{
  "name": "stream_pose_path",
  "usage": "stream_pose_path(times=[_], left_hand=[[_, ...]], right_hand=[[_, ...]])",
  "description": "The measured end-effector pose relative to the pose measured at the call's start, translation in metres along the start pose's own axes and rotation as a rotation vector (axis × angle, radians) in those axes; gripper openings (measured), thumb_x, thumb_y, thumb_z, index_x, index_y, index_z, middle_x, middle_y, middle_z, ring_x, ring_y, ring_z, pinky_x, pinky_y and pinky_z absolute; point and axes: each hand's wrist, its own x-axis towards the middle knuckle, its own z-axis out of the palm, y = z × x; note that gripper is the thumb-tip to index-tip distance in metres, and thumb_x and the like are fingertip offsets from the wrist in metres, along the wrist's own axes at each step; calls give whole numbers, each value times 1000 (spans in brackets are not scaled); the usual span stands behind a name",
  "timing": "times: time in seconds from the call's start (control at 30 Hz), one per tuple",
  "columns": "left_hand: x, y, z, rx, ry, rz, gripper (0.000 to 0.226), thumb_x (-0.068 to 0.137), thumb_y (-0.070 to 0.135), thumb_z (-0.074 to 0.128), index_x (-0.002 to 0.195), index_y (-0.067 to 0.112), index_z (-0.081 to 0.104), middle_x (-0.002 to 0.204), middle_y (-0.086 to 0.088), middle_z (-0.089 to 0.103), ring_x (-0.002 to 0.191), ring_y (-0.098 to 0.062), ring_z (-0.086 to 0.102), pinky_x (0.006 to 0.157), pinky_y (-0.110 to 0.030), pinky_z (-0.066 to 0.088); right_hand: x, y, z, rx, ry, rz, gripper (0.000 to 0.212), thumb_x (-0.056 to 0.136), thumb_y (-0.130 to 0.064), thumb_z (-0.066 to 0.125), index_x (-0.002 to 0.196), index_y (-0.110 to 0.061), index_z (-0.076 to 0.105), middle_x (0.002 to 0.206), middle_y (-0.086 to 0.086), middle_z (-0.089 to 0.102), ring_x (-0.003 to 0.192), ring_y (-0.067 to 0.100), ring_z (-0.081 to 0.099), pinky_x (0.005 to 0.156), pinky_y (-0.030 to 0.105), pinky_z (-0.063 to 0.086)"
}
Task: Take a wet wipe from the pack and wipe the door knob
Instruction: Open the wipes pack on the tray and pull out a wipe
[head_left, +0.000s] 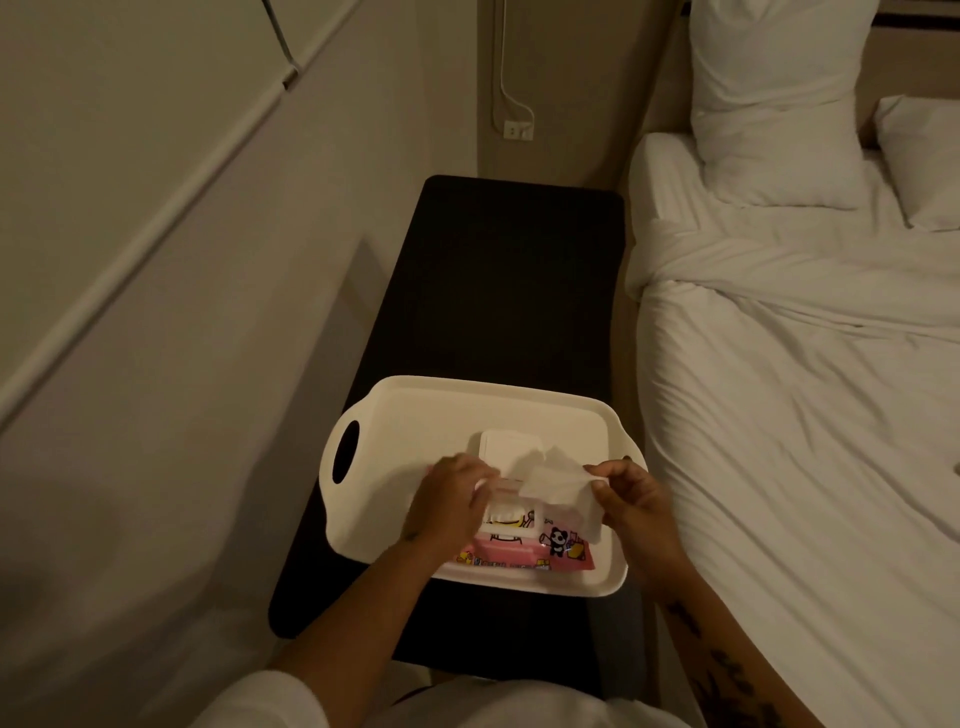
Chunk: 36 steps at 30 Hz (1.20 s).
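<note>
The person's white sleeve (270, 701) fills the bottom edge, with both bare forearms reaching forward from it. To the right lies a bed with rumpled white sheets (805, 389) and two white pillows (774, 104) at its head. Beside the bed stands a dark rectangular table (509, 286), and on its near half sits a white plastic tray with cut-out handles (431, 410). In the tray lies a pink wet wipe pack printed with a panda (561, 551), its white flip lid (511, 454) standing open. The right hand (631, 499) pinches a thin white wet wipe (561, 486), held above the pack. The left hand (452, 504) lies over the pack's left part with bent fingers; whether it grips anything cannot be told.
</note>
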Motion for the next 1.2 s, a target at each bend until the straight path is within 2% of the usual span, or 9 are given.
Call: stream_pose_path(times=[0.07,0.23,0.37,0.47,0.53,0.6,0.67,0.8,1.2], left_hand=[[16,4,-4,-74,48,-118,33,90,16,50,124,15,53,130,-8,54,119,-21,46,96,-28,36],[40,10,-1,36,-210,-335,64,88,16,54,143,16,20,144,-12,38,129,-31,39,106,-45,33],[41,13,3,-159,-143,-371,76,83,-2,55,144,23,15,144,-9,40,127,-30,42,108,-47,31],[34,14,0,-439,-39,-317,82,79,-15,52,144,19,17,141,-12,42,114,-19,49,85,-21,51],[26,14,-5,-479,2,-239,76,79,-14,52,142,18,25,135,-13,45,100,-7,48,64,-2,46],[16,13,-10,-424,48,-136,63,80,-7,57,135,18,40,130,-9,51,105,-8,49,72,-1,43],[3,10,-13,-373,62,-42,47,79,2,62,123,18,54,119,-1,58,109,-12,53,87,-14,43],[-22,-1,-9,-209,-22,47,26,80,18,65,106,18,66,108,0,63,99,-13,57,89,-26,47],[-47,-18,11,199,-239,97,37,94,29,41,130,23,47,148,5,34,138,-16,27,107,-31,37]], right_hand=[[1,4,-1,-21,52,15,25,87,6,48,75,-12,59,89,6,63,84,23,57,70,44,50],[2,11,-5,-54,151,37,28,86,8,48,73,-14,58,80,6,62,74,23,54,63,40,44],[1,9,-5,-39,148,36,29,86,8,48,73,-16,58,84,4,63,75,18,57,56,28,51],[0,6,-7,-6,142,26,28,86,8,48,74,-15,58,88,4,64,80,18,58,58,29,53],[0,6,-8,25,132,29,27,86,7,48,74,-15,58,90,4,64,82,20,58,64,36,51],[0,5,-11,46,124,35,26,87,5,47,75,-15,58,90,2,64,82,20,59,65,38,51],[0,6,-13,80,105,40,25,87,4,48,76,-16,59,88,0,67,79,16,62,62,33,55],[0,7,-17,140,50,50,24,87,4,46,77,-14,59,79,-7,74,71,7,66,53,23,56],[-5,11,1,-30,-11,64,22,85,2,54,80,-16,66,89,1,68,81,16,60,60,20,55]])
